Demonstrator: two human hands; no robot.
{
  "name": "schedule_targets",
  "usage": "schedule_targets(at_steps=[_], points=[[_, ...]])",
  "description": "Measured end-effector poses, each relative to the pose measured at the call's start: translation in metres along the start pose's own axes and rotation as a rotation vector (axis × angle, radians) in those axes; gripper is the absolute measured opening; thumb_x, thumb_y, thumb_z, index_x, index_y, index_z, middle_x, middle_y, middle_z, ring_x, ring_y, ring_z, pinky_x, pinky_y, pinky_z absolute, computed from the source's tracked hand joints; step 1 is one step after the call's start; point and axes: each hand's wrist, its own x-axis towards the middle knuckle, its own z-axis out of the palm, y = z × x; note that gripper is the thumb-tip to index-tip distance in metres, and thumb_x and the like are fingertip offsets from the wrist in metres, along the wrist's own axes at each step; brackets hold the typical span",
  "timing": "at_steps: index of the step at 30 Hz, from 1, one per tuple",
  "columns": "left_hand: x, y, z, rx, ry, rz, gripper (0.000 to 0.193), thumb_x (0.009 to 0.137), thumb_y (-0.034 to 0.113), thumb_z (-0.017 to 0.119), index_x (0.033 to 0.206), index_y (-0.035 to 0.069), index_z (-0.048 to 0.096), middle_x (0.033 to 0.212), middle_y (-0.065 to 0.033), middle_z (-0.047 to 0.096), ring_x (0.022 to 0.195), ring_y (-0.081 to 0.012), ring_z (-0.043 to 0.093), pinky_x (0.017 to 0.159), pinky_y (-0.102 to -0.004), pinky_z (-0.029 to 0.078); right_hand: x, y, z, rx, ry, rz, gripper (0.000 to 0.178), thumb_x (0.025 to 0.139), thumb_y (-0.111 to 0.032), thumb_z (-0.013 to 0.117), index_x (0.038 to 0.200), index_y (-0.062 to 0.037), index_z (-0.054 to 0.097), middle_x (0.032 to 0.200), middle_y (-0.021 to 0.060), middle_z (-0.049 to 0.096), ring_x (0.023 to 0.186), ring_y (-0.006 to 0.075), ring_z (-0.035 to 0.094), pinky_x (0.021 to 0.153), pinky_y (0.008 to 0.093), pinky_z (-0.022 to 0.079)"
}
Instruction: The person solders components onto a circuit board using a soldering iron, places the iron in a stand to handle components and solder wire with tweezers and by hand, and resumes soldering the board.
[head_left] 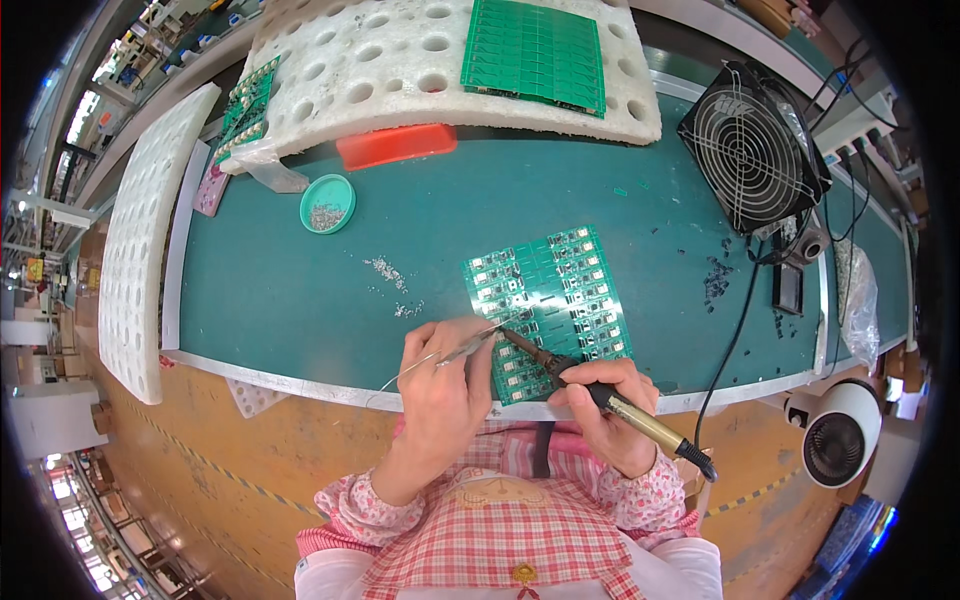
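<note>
Left hand (445,385): fingers curled tight around thin tweezers (468,346), tips pointing right and touching the green board (548,305).

Right hand (605,410): closed like a fist around a soldering iron (590,390), held like a pencil. Dark tip slanting up and left, landing on the board right beside the tweezer tips. Gold end of the iron sticking out to the right, past the wrist.

Board lying flat on the green mat (300,290), at the near edge, its near corner tucked under both hands. Many small parts in rows on it.

Tiny silver bits (390,275) scattered on the mat, just left of the board. Round green dish (327,203) farther left and far. Red block (397,145) beyond that, under a white foam tray (400,60). Black fan (752,145) far right.
</note>
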Motion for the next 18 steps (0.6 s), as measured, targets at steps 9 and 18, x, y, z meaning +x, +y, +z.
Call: schedule_targets(at_steps=[9, 18], points=[[0.003, 0.002, -0.001, 0.015, -0.017, 0.003, 0.011, 0.08, -0.004, 0.07, 0.091, 0.0, 0.067, 0.095, -0.0108, 0.07, 0.083, -0.0319, 0.065, 0.077, -0.0393, 0.049, -0.004, 0.001, 0.001, 0.029, 0.031, -0.017, 0.021, 0.08, -0.001, 0.077, 0.098, -0.0031, 0.066, 0.085, 0.0102, 0.072, 0.067, 0.0173, 0.07, 0.06, 0.0273, 0.053], [0.003, 0.003, -0.001, 0.027, -0.022, 0.007, 0.01, 0.081, -0.004, 0.069, 0.09, -0.001, 0.066, 0.096, -0.0119, 0.069, 0.083, -0.0329, 0.064, 0.076, -0.0393, 0.049, -0.019, 0.002, 0.001, 0.174, 0.191, 0.206, 0.012, 0.092, -0.004, 0.066, 0.101, -0.0032, 0.059, 0.073, 0.0064, 0.072, 0.066, 0.014, 0.07, 0.061, 0.026, 0.052]])
